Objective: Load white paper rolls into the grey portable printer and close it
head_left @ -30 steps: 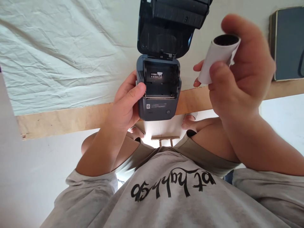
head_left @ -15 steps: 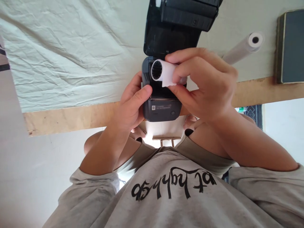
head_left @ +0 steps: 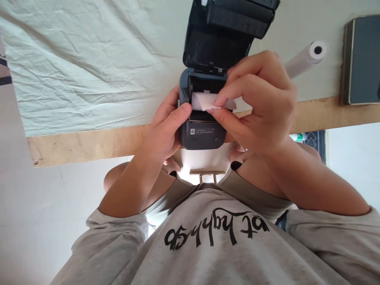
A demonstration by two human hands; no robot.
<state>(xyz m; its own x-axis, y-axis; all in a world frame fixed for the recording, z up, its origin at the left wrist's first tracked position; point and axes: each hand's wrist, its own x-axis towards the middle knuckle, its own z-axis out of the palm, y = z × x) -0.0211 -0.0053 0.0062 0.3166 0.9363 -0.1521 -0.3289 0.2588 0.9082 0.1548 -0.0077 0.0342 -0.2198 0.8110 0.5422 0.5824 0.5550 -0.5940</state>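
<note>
A small dark portable label printer (head_left: 203,136) has its lid (head_left: 218,49) swung up, away from me. My left hand (head_left: 169,126) grips the printer's left side, thumb on the rim of the opening. Inside the compartment lies a white paper roll (head_left: 197,101), lying crosswise. My right hand (head_left: 258,101) pinches the loose end of its paper between thumb and fingers, above the printer's right side. The right part of the roll is hidden behind those fingers.
A longer white roll (head_left: 303,59) with a dark core lies to the right on the pale green cloth (head_left: 89,71). Beyond it sits a dark flat box (head_left: 363,59). The table's bare wooden edge (head_left: 89,145) runs across in front of me.
The paper roll has gone from tilted above the opening, its open end towards me, down into the printer's compartment. My right hand now holds the paper's loose end. The left hand has kept its grip.
</note>
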